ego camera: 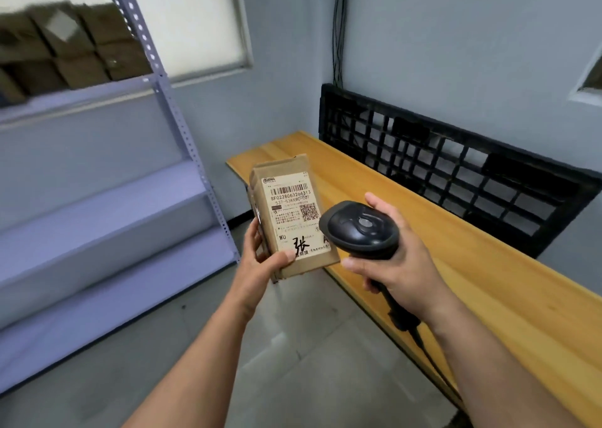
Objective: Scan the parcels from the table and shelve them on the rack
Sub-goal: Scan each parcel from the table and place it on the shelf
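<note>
The parcel [290,219], a small brown carton, was held in mid-air between the rack [182,128] on the left and the counter [488,281] on the right. Its label faced up, probably to show the barcode to the scanner [361,229]. The left hand [260,258] curled thumb and fingers round its near end. The label read "SF0228063264313", "537-538XMC-007", "WU" and a handwritten 张. Just right of it, the right hand [397,258] gripped the scanner's handle, with the head pointed at the label.

Stacked boxes [65,46] on the rack [156,69] blurred, scanner [361,229] head covering the label [293,212] right edge, its small print unreadable
</note>
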{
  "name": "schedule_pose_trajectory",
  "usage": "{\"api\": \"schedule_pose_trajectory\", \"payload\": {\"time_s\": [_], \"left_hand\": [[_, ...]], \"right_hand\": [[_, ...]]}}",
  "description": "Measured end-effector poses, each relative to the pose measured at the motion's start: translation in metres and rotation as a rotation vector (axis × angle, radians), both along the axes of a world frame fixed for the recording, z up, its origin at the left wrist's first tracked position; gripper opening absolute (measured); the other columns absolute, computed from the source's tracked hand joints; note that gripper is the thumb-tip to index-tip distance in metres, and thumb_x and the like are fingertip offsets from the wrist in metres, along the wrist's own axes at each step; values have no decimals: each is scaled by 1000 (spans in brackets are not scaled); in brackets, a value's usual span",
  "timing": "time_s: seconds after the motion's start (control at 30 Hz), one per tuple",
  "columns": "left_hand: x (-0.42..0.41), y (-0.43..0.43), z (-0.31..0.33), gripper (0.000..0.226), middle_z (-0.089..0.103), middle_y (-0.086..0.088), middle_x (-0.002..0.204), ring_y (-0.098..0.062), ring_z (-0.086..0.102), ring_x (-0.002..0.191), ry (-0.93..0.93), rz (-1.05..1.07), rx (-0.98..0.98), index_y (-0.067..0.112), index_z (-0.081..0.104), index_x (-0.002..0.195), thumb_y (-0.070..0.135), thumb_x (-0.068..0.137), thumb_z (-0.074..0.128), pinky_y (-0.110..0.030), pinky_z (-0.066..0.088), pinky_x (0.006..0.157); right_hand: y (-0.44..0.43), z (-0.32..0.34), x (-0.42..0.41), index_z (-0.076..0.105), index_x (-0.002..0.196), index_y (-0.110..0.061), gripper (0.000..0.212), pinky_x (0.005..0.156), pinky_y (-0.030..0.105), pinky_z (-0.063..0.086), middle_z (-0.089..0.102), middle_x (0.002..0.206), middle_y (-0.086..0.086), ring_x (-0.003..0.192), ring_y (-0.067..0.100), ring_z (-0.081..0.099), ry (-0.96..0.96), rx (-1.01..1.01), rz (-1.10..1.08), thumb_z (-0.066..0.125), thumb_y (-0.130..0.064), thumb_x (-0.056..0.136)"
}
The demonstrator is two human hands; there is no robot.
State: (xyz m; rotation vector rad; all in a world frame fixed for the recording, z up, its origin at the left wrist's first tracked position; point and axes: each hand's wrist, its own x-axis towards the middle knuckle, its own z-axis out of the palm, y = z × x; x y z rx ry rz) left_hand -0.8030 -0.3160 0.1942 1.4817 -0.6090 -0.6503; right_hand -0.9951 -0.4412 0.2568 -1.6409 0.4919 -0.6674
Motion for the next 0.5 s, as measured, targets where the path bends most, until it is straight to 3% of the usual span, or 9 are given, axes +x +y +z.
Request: {"api": "schedule_pose_trajectory", "payload": {"time_s": [0.07, 0.2, 0.27, 0.33, 0.43, 0.5], "left_hand": [[22, 26, 7, 122, 44, 8, 144, 14, 58, 102, -14, 29, -27, 30, 21, 153, 47, 45, 75, -11, 50, 71], [74, 92, 18, 119, 47, 10, 143, 12, 58, 106, -21, 97, -43, 35, 21, 152, 48, 46, 75, -13, 52, 71], [101, 129, 21, 118, 48, 11, 143, 13, 56, 110, -43, 135, -50, 35, 21, 152, 49, 48, 75, -12, 51, 73], [125, 164, 25, 117, 47, 11, 144, 12, 53, 114, -55, 171, -51, 34, 21, 153, 48, 50, 76, -12, 49, 78], [155, 216, 29, 110, 51, 11, 138, 16, 55, 107, -63, 222, -74, 30, 23, 152, 36, 56, 77, -8, 49, 75], [174, 249, 31, 111, 52, 13, 134, 18, 56, 102, -71, 256, -72, 32, 24, 151, 40, 54, 76, -6, 48, 72]], "right_hand": [[17, 3, 23, 43, 139, -41, 93, 67, 25, 50, 67, 119, -5, 73, 1, 61, -1, -45, -2, 86, -1, 67], [62, 7, 81, 46, 136, -47, 94, 75, 36, 52, 67, 119, -9, 81, 10, 61, -9, -91, 24, 92, -10, 63], [90, 11, 114, 46, 136, -47, 93, 68, 35, 55, 66, 115, -19, 82, 10, 62, -9, -105, 68, 90, -8, 64], [120, 15, 146, 45, 133, -49, 91, 53, 31, 54, 67, 112, -17, 77, 7, 64, -5, -106, 126, 87, -5, 65], [161, 17, 189, 43, 137, -47, 93, 57, 28, 54, 65, 119, -12, 79, 6, 64, -14, -137, 190, 87, -5, 66], [188, 18, 216, 42, 140, -43, 94, 51, 28, 53, 64, 117, -11, 65, 4, 63, -14, -111, 227, 85, 1, 69]]}}
